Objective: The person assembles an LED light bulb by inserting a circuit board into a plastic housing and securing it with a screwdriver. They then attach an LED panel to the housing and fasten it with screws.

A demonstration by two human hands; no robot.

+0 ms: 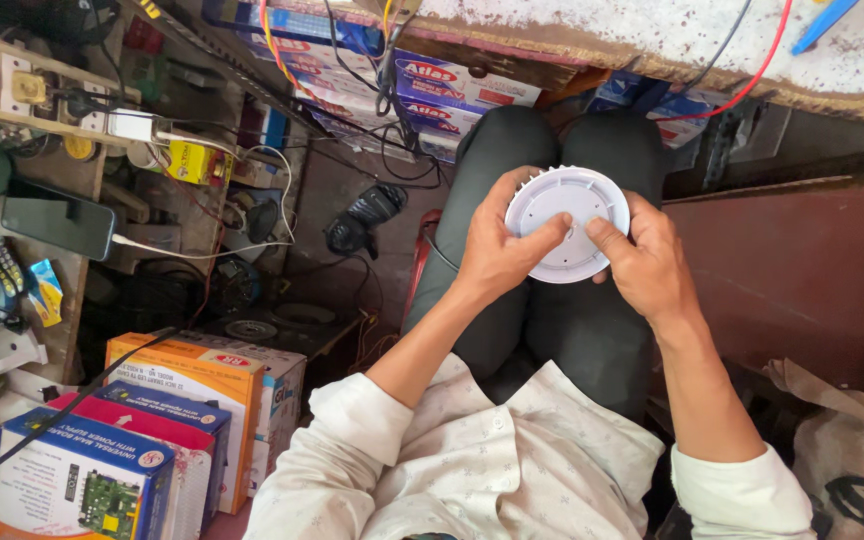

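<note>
Both hands grip a white disc (569, 222), a round plastic housing with a toothed rim, held over the lap just above centre of the frame. Left hand (497, 250) curls around the disc's left edge, fingers closed behind it and thumb laid flat across the face, so the piece is braced from two sides. Right hand (647, 262) clasps the right edge the same way, thumb pressing toward the middle of the face. With the thumbs meeting near the centre and the fingers behind, the disc sits face up toward the camera, steady and easy to inspect or press on.

Under the disc lie the dark trousers (552, 320) of the seated person, whose pale patterned sleeves (352, 440) fill the bottom of the frame. Along the top edge runs a worn bench (652, 40) with red and black wires (752, 70) hanging off it and stacked boxes (452, 85) beneath. At upper left, a phone (57, 225) rests on a cluttered shelf, its cable plugged in. Orange and blue cartons (152, 420) stand at lower left, within arm's reach of the seat. A crumpled sack (852, 450) slumps at lower right.
</note>
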